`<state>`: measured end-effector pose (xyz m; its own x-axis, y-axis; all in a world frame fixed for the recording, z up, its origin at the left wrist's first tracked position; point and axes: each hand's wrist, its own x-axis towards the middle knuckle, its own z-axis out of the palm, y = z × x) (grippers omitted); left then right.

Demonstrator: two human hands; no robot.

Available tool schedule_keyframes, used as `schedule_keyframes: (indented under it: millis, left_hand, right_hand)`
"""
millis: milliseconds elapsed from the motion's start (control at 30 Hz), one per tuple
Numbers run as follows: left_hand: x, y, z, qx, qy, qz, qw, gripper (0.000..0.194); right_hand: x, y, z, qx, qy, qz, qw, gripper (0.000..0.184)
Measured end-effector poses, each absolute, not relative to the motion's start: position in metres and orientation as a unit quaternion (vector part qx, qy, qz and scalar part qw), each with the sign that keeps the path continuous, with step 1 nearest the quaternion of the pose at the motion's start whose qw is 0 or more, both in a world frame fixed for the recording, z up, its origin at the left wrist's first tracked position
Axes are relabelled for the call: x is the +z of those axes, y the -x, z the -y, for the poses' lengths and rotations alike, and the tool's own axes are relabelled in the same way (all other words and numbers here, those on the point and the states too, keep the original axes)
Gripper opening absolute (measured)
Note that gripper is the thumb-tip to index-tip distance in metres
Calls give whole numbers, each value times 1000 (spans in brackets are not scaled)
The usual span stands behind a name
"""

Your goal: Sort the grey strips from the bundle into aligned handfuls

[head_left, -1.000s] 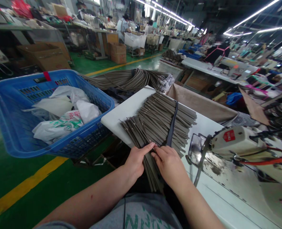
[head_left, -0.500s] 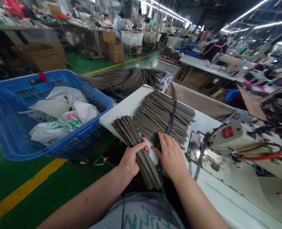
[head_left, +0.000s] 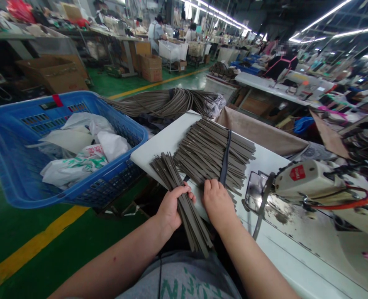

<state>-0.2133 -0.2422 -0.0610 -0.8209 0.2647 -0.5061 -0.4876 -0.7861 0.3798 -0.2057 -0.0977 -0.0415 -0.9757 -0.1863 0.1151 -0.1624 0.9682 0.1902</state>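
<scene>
My left hand (head_left: pixel 171 207) is wrapped around a bundle of flat grey-brown strips (head_left: pixel 196 226), thumb on top; the bundle slants over the table's near edge. Close to its right, my right hand (head_left: pixel 218 204) has its fingers curled at the near end of a dark strap (head_left: pixel 225 160); its fingertips are hidden. That strap lies across a wide spread of similar strips (head_left: pixel 199 149) on the white tabletop (head_left: pixel 168 143). A small dark piece shows just beyond my left thumb.
A blue basket (head_left: pixel 8 174) holding white plastic bags stands at left. To the right is a sewing machine (head_left: pixel 308 182), with a strip hanging at its front. Long coiled strips (head_left: pixel 159 101) lie behind the table. People work at other tables farther off.
My right hand's fingers have gone from stretched to curled at the strap. The bundle in my left hand has shifted slightly, and a small dark piece now shows beyond that thumb.
</scene>
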Motion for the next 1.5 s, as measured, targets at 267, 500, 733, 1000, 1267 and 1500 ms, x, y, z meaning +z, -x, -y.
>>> schedule_keyframes:
  millis: [267, 500, 733, 1000, 1267, 1500]
  left_hand:
    - [-60, 212, 240, 921, 205, -266, 198, 20]
    - [-56, 212, 235, 907, 200, -315, 195, 28]
    - [-49, 210, 227, 903, 169, -322, 229, 35]
    - [-50, 210, 223, 891, 174, -362, 210, 44]
    - [-54, 209, 222, 875, 166, -401, 214, 41]
    - [-49, 208, 223, 877, 154, -398, 221, 46]
  right_hand:
    - [-28, 210, 86, 76, -40, 996, 12, 17]
    - [-16, 209, 75, 558, 46, 819, -126, 19]
    - [-18, 196, 83, 749, 123, 630, -164, 36]
    - [-12, 190, 85, 754, 115, 630, -146, 44]
    - [-18, 186, 84, 721, 113, 673, -121, 38]
    - [-20, 187, 87, 678, 93, 725, -81, 36]
